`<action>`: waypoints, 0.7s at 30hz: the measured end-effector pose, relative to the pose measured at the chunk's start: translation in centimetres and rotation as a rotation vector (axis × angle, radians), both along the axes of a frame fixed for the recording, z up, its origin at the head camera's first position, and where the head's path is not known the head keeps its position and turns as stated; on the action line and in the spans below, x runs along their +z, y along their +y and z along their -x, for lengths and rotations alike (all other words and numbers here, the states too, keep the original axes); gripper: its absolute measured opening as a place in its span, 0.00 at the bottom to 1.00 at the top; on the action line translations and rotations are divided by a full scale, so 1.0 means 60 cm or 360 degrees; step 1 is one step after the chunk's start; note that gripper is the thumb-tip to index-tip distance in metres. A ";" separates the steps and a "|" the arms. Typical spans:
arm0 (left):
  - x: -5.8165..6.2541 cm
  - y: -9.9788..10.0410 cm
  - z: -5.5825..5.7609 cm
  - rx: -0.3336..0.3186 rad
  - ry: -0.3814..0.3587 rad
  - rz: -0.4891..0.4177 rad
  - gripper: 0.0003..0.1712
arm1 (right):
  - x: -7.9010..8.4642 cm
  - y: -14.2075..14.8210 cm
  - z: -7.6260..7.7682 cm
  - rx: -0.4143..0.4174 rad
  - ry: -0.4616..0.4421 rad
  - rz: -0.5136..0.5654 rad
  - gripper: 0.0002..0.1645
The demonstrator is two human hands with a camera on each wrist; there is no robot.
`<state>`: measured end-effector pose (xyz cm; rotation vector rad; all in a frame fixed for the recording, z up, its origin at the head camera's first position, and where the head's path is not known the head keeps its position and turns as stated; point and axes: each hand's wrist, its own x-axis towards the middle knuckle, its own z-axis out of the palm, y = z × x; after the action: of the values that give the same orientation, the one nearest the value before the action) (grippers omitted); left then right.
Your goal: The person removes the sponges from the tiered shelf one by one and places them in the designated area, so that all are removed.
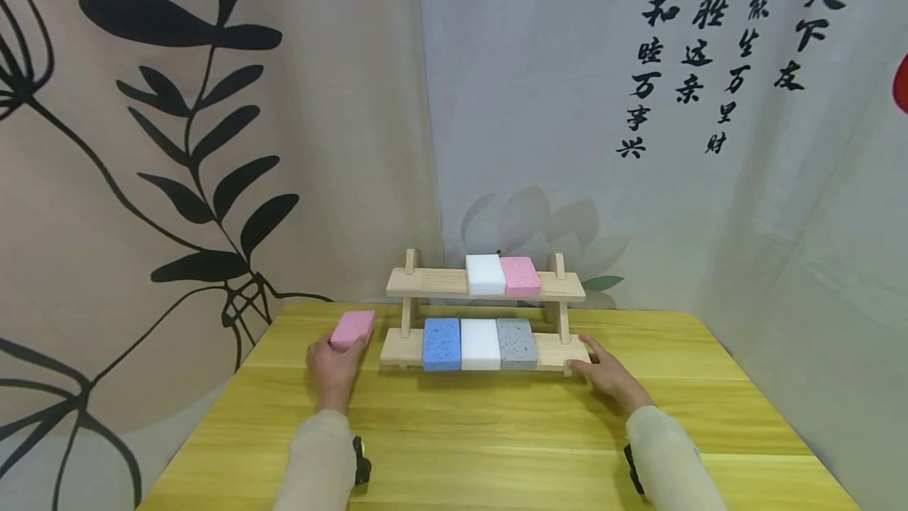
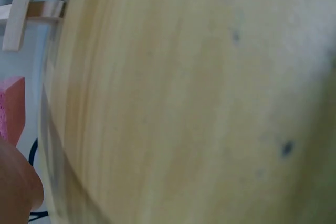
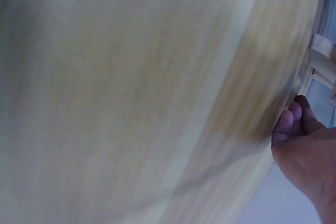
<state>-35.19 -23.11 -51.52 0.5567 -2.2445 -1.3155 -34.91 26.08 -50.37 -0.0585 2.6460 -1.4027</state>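
Note:
My left hand [image 1: 333, 373] holds a pink sponge [image 1: 353, 329] beside the left end of a small two-tier wooden shelf [image 1: 404, 348]. In the left wrist view, part of that pink sponge [image 2: 12, 109] shows above the hand [image 2: 18, 182] at the left edge. My right hand [image 1: 612, 375] grips the right end of the lower board, thumb in front and fingers behind. On the lower board sit a blue sponge [image 1: 441, 345], a white sponge [image 1: 480, 345] and a grey sponge [image 1: 517, 344], side by side. Up top, a white sponge [image 1: 485, 275] touches a pink sponge [image 1: 521, 277].
The shelf stands near the back of a yellow wood-grain table [image 1: 468, 432]. Behind the table hangs a cloth [image 1: 511, 101] printed with dark leaves and writing. Bare board shows at both ends of the lower tier and left of the upper sponges.

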 end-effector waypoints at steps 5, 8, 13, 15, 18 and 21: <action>-0.008 -0.003 -0.008 -0.0026 -0.0036 0.0086 0.44 | -0.001 -0.001 0.001 0.0008 0.0007 0.0006 0.53; -0.014 -0.005 -0.010 -0.0039 -0.0075 0.0128 0.43 | 0.000 -0.002 0.000 0.0006 0.0005 0.0009 0.53; -0.017 -0.008 -0.011 -0.0056 -0.0136 0.0182 0.43 | -0.001 -0.002 0.000 0.0014 0.0010 -0.0009 0.52; -0.016 -0.008 -0.011 -0.0060 -0.0141 0.0205 0.42 | -0.002 -0.001 0.002 0.0015 0.0012 -0.0012 0.52; -0.017 -0.009 -0.011 -0.0058 -0.0147 0.0223 0.42 | -0.002 0.000 0.003 0.0020 0.0007 0.0003 0.53; -0.019 -0.009 -0.011 -0.0061 -0.0155 0.0241 0.41 | -0.004 0.004 0.005 0.0049 0.0005 0.0021 0.54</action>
<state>-34.51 -23.65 -52.67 0.5357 -2.4212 -1.1461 -35.21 26.33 -50.64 -0.1026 2.6267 -1.4116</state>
